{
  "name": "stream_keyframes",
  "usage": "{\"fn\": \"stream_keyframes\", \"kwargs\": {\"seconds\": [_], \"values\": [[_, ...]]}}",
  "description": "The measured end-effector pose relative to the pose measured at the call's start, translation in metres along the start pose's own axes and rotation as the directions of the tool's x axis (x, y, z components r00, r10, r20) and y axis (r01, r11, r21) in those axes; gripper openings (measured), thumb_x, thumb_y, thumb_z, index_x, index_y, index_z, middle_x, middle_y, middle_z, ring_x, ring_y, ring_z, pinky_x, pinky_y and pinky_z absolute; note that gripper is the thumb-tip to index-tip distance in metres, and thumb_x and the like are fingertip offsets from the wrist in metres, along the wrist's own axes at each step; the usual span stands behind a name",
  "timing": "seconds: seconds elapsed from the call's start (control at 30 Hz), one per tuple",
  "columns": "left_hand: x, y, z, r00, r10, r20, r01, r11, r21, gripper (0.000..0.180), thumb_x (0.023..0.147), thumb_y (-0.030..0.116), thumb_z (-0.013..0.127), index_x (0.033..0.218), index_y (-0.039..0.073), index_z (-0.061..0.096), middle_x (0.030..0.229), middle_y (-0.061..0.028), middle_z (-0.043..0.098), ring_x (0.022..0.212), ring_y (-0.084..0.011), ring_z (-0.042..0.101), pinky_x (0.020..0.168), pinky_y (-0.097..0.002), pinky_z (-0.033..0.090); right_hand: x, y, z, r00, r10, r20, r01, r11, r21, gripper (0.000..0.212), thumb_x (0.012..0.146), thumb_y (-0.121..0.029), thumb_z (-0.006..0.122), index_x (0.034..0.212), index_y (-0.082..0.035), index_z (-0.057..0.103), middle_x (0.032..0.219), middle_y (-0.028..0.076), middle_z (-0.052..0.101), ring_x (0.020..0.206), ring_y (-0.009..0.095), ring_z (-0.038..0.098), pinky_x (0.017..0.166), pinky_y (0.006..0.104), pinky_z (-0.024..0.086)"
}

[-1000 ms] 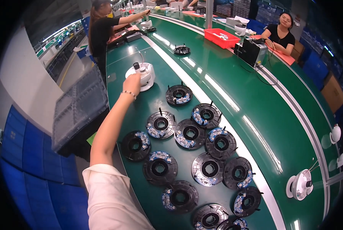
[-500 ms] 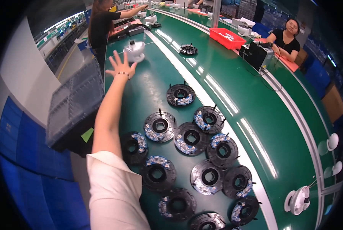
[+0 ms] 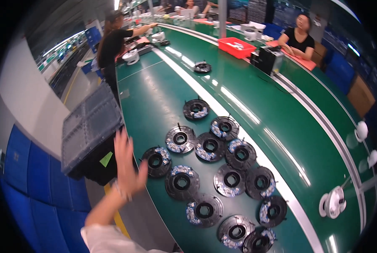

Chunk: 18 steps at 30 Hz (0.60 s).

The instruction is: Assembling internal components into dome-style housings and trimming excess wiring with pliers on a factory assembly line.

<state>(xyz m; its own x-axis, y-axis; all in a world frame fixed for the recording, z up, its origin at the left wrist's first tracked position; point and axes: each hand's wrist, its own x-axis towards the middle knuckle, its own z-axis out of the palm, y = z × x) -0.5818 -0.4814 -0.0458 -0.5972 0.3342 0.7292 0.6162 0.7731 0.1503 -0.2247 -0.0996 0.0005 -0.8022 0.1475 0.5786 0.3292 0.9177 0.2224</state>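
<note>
My left hand (image 3: 129, 166), with a bracelet at the wrist, is raised over the left edge of the green table (image 3: 143, 97). Its fingers are stretched out and hold nothing. Nearest to it on the table is a round black disc (image 3: 148, 168) with a central hole and a curved blue circuit board along its rim. Several more such discs, among them one at the front (image 3: 216, 211), lie in a loose group to the right of the hand. Farther up the table stands a white rounded device (image 3: 130, 57). My right hand is out of view.
A lidded dark crate (image 3: 91, 130) stands left of the table. One more black disc (image 3: 202, 71) lies far off beside a pale strip. Across the table are a red bin (image 3: 234, 51), a black box (image 3: 262, 63) and a seated person (image 3: 300, 40). Another person (image 3: 110, 46) stands at the far left.
My left hand has drawn back from beside the white device toward me. That device now stands farther up the table, near the standing person. The view has shifted slightly.
</note>
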Motion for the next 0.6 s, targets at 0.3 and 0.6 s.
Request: {"fn": "stream_keyframes", "kwargs": {"seconds": [0.3,0.6], "values": [[-0.200,0.190,-0.004,0.922,-0.191,0.337,0.372,0.193,-0.908,0.023,0.078,0.001,0.047,0.099,-0.004,0.043,0.093,-0.0218,0.053,0.075,-0.0227,0.054,0.058,-0.0262,0.046,-0.239,-0.101,-0.003,0.857,0.281,0.432,-0.388,0.903,0.184,0.045,0.076,-0.039,0.047,0.103,-0.004,0.046,0.124,0.021,0.037,0.114,0.039,0.034,0.091,0.0589,0.022],[-0.206,0.203,0.009,0.836,-0.010,0.549,0.544,0.142,-0.827,0.014,0.079,0.007,0.048,0.087,0.004,0.037,0.064,-0.0074,0.041,0.055,-0.0123,0.038,0.051,-0.0228,0.033,-0.228,-0.123,-0.002,0.893,0.393,0.217,-0.421,0.902,0.098,0.040,0.071,-0.035,0.050,0.104,-0.014,0.054,0.117,0.010,0.048,0.111,0.032,0.037,0.094,0.0574,0.019]]}}
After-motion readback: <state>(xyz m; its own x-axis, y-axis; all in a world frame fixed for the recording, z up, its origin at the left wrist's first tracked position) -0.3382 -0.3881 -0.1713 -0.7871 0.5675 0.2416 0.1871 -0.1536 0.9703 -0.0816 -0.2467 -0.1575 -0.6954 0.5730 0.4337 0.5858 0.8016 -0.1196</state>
